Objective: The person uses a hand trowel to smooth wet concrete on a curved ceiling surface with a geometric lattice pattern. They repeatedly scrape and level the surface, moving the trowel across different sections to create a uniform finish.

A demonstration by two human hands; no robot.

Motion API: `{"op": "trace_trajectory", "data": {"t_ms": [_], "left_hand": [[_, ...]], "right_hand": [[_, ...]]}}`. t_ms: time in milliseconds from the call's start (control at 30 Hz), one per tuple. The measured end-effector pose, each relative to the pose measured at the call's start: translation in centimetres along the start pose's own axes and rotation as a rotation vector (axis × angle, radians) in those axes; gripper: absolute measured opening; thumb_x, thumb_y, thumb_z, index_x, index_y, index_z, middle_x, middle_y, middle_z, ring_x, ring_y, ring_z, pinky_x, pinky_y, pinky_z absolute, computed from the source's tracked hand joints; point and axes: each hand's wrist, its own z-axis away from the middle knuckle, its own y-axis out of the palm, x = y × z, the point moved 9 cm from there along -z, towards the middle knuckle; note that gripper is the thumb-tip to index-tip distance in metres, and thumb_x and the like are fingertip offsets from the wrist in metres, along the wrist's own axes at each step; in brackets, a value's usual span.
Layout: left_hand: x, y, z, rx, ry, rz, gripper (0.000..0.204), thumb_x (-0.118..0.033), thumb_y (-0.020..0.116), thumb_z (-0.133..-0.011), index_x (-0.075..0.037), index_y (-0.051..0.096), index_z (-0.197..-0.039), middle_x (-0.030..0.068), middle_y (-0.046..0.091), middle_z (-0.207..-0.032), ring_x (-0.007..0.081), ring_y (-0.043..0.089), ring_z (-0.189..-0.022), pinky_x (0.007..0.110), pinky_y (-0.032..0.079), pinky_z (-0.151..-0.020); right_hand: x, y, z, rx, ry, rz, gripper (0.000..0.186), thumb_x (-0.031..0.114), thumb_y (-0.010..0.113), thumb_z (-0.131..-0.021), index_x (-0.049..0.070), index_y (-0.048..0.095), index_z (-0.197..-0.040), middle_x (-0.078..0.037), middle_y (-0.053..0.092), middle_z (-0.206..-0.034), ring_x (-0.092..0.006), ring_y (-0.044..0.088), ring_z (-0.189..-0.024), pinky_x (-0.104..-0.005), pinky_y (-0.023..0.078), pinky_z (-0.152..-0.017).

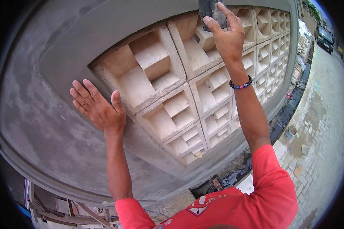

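My left hand (99,108) is stretched flat, thumb apart, against or just over the grey plastered wall (55,126), beside the left edge of the block screen. My right hand (229,36) is raised high, its thumb and fingers gripping a dark rectangular pad (214,16) smeared with grey; its exact kind is unclear and its upper end runs out of the picture. Behind that hand is a screen of pale openwork concrete blocks (156,65), set into the wall in rows. A smooth grey plaster band surrounds the screen.
Along the wall's foot runs a dark, wet gutter (290,110). A paved road (321,129) lies to the right, with a bucket (291,131) near its edge and a dark vehicle (325,38) farther off. Wooden planks (72,219) lie at lower left.
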Motion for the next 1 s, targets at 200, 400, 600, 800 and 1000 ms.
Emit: {"op": "trace_trajectory", "data": {"t_ms": [200,400,600,800,1000], "left_hand": [[0.3,-0.4,0.0,0.017,-0.007,-0.011,0.085,-0.065,0.023,-0.102,0.001,0.027,-0.155,0.0169,0.019,-0.165,0.0325,0.011,-0.154,0.048,0.008,-0.123],[-0.4,0.0,-0.2,-0.003,-0.010,0.022,0.084,-0.064,0.022,-0.102,0.001,0.028,-0.155,0.0163,0.020,-0.165,0.0323,0.012,-0.154,0.047,0.008,-0.124],[0.3,-0.1,0.3,-0.008,-0.002,-0.022,0.083,-0.064,0.021,-0.102,-0.001,0.027,-0.156,0.0153,0.019,-0.165,0.0316,0.011,-0.154,0.047,0.007,-0.124],[-0.2,-0.5,-0.4,-0.029,0.014,-0.015,0.082,-0.063,0.022,-0.102,-0.002,0.028,-0.156,0.0150,0.020,-0.165,0.0317,0.013,-0.154,0.048,0.009,-0.123],[-0.3,-0.4,0.0,-0.048,0.017,0.001,0.079,-0.061,0.025,-0.103,-0.003,0.028,-0.156,0.0165,0.021,-0.165,0.0343,0.014,-0.153,0.050,0.009,-0.123]], "right_hand": [[4.0,3.6,-2.1,-0.015,-0.307,0.319,0.049,0.021,0.080,-0.080,0.007,0.068,-0.126,-0.019,0.058,-0.119,-0.0336,0.056,-0.109,-0.0416,0.045,-0.099],[-4.8,-0.3,-8.9,-0.050,-0.125,0.169,0.050,0.021,0.077,-0.082,0.003,0.066,-0.128,-0.018,0.060,-0.119,-0.0321,0.057,-0.109,-0.0388,0.046,-0.099],[4.4,4.7,-0.5,0.077,-0.394,0.260,0.051,0.026,0.077,-0.082,0.005,0.067,-0.127,-0.019,0.058,-0.121,-0.0361,0.054,-0.114,-0.0439,0.044,-0.100],[-9.5,-2.1,-13.5,-0.228,-0.130,0.358,0.048,0.028,0.074,-0.085,0.003,0.067,-0.125,-0.021,0.066,-0.108,-0.0386,0.062,-0.105,-0.0453,0.048,-0.096],[-24.2,-13.7,-12.5,-0.154,0.456,-0.292,0.051,0.025,0.068,-0.091,-0.001,0.059,-0.134,-0.021,0.067,-0.124,-0.0325,0.067,-0.111,-0.0477,0.050,-0.099]]}}
